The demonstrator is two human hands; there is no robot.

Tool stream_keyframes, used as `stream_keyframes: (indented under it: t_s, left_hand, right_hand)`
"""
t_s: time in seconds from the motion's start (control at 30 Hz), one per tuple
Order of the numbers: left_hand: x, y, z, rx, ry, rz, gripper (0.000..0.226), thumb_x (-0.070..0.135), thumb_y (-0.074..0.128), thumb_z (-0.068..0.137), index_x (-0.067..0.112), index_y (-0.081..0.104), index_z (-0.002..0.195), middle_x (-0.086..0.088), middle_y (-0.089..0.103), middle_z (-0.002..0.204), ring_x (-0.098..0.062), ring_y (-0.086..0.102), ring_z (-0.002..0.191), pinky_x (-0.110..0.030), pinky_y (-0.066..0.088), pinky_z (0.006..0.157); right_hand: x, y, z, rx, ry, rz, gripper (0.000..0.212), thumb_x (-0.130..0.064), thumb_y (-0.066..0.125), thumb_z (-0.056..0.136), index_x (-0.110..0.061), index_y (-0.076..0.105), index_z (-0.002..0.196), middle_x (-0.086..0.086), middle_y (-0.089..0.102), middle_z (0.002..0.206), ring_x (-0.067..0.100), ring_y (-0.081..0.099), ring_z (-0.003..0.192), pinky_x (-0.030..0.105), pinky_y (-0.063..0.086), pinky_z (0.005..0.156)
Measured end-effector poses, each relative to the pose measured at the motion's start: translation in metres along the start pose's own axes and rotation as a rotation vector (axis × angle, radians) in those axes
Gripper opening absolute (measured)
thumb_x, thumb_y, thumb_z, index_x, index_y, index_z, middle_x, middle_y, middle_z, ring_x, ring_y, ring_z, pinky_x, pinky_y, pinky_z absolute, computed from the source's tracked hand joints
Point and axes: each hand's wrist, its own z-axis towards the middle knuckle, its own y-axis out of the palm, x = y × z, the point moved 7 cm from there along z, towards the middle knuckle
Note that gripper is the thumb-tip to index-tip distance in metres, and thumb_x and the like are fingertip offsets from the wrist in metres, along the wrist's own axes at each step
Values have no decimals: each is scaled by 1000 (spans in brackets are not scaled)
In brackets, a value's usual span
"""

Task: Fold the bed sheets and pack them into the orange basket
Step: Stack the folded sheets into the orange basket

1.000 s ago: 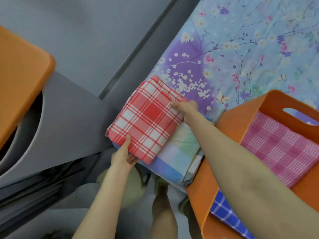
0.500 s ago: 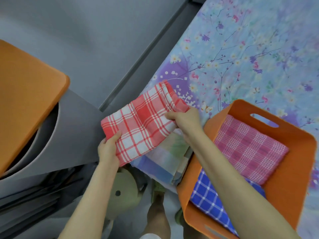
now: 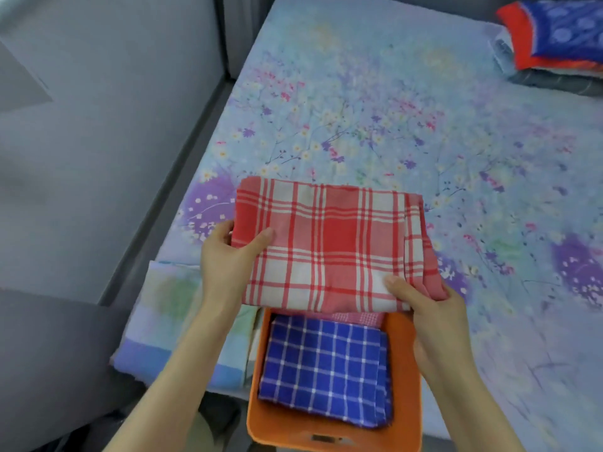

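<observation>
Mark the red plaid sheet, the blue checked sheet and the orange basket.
red plaid sheet (image 3: 326, 246): head view, top face centre.
blue checked sheet (image 3: 323, 367): head view, middle.
orange basket (image 3: 406, 402): head view, right wall.

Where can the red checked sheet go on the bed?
The flowery blue bed cover lies bare beyond the folded red-and-white checked sheet, up to the red-and-blue cloth stack far right, and right of the orange plastic basket. Crowded: the basket, holding a blue checked sheet, and the pastel folded sheet left of it.
</observation>
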Motion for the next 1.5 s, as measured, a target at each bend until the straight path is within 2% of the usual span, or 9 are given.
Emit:
stream_keyframes:
  t_s: [0.17, 0.37, 0.47, 0.63, 0.8, 0.93, 1.07, 1.33, 1.5]
  left_hand:
    - [-33, 68, 10, -103, 40, 338, 32, 40, 77, 73, 24, 62, 97, 4, 71, 93, -19, 68, 84, -41, 56, 80]
    - [-106, 111, 23, -220, 14, 717, 29, 19, 65, 85, 6, 60, 111, -12, 67, 108, -31, 61, 100, -30, 42, 77]
    - [-124, 111, 29, -173, -24, 835, 31, 15, 56, 92, -1, 52, 119, -19, 62, 116, -34, 58, 105, -31, 40, 79]
    - [-118, 129, 20, -197, 267, 1434, 68, 12, 42, 95, -5, 1, 147, -23, 21, 152, -30, 31, 137, -29, 32, 109]
    - [-125, 155, 20, -383, 715, 1504, 63, 22, 59, 90, 3, 32, 144, -19, 31, 149, -37, 27, 140, -43, 18, 113]
    - [-152, 159, 48, -557, 568, 1600, 62, 41, 20, 102, 11, -4, 150, -8, -7, 158, -26, -12, 145, -39, -8, 119]
    - [-169, 173, 76, -568, 514, 1573, 58, 43, 8, 101, 13, -2, 151, -3, -3, 159, -20, -13, 145, -35, -13, 117]
    - [-219, 180, 95, -437, 609, 1484, 58, 43, 10, 98, 12, 10, 148, -4, 6, 155, -21, -2, 146, -42, 2, 117]
    - [-223, 186, 100, -519, 525, 1605, 61, 43, -4, 95, 13, -8, 148, -3, -11, 157, -20, -18, 144, -41, -8, 118]
  right_hand:
    - [46, -41, 42, 67, 91, -61, 27, 0, 73, 77, -20, 68, 94, -7, 75, 81, 13, 72, 76, 28, 58, 67]
    - [137, -50, 85, 166, 155, -371, 19, -10, 71, 80, -25, 63, 73, -7, 66, 77, 23, 66, 83, 39, 54, 80]
    - [160, -54, 96, 249, 171, -433, 13, -12, 70, 82, -10, 66, 95, 6, 68, 91, 26, 64, 88, 31, 48, 75]
    - [144, -54, 90, 282, 3, -888, 67, -12, 66, 83, -7, 34, 142, 15, 49, 136, 31, 51, 121, 42, 46, 99]
    - [114, -3, 98, 84, -672, -1449, 73, -8, 80, 66, -11, 53, 133, 25, 51, 134, 43, 49, 123, 49, 41, 101]
    - [140, 12, 159, -263, -557, -1670, 56, -45, 29, 96, -21, 33, 147, 19, 32, 150, 35, 27, 141, 48, 14, 115]
    - [161, 4, 209, -431, -402, -1705, 83, -68, -13, 82, -30, 9, 152, 9, 17, 158, 26, 11, 146, 42, 1, 120]
    - [200, 6, 234, -279, -553, -1587, 61, -55, 20, 96, -21, 40, 143, 14, 48, 139, 31, 39, 132, 50, 21, 115]
    - [202, 7, 240, -242, -593, -1577, 60, -53, 26, 95, -19, 42, 142, 16, 49, 137, 34, 40, 130, 51, 21, 115]
